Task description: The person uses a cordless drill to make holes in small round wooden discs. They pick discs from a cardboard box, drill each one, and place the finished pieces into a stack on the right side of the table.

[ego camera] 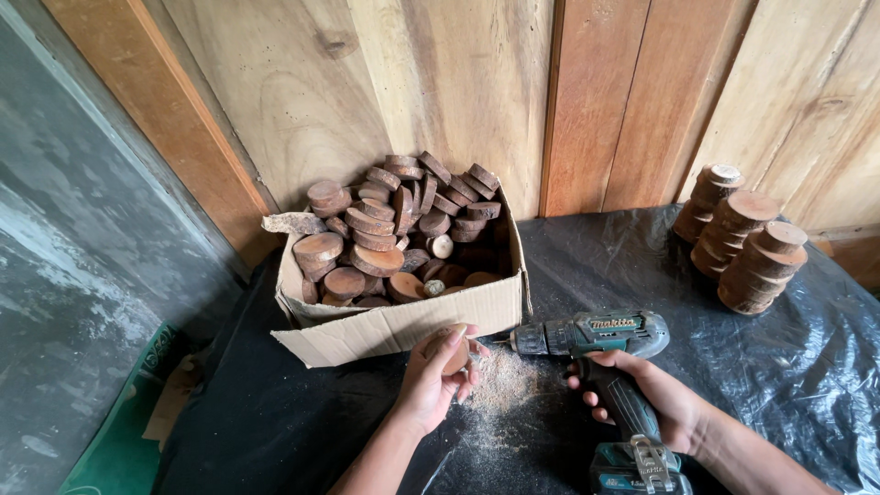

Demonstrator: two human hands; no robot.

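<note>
At the far left a grey wall [82, 238] runs down beside the work area, with a strip of green sheeting [119, 431] lying at its foot. Next comes the tabletop [275, 422], covered in black plastic sheet, and on it an open cardboard box [394, 325] heaped with round wooden slices [385, 229], bark still on their edges; one front flap of the box folds down toward the person. Just in front of that flap the left hand [435, 376] is closed around a single wooden disc [451, 346], holding it on edge with its face turned to the right, fingers curled over its rim. A patch of pale sawdust [504, 385] lies on the black sheet directly under and beside this hand. To the right of the disc, the bit of a teal and black cordless drill [596, 335] points left and meets the disc's face; whether the tip has entered the wood cannot be told. The right hand [655, 399] is wrapped tightly around the drill's grip, with the battery pack low at the bottom edge of the view. Farther right and well apart, near the wooden plank wall [642, 101], three leaning stacks of wooden slices [742, 240] stand side by side on the tabletop, touching one another.
</note>
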